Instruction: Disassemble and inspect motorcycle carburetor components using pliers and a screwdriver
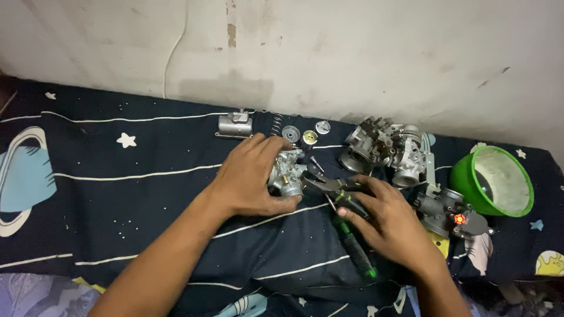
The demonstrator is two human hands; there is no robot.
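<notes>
On the dark bedsheet (117,194), left hand (252,176) clasps a rigid, probably heavy metal carburetor (288,173) by its body; right hand (388,220) grips black-and-green pliers (346,220).

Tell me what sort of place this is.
Probably a bedroom used as a makeshift repair spot: a space-print bedsheet against a scuffed wall, with carburetor parts and pliers spread on it.

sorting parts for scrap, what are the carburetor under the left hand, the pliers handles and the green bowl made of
Carburetor: likely cast metal, dull silver-grey with a matte sheen.
Pliers: handles look rubber or plastic coated, black with green accents.
Green bowl: probably plastic, glossy bright-green rim, pale inside.
</notes>
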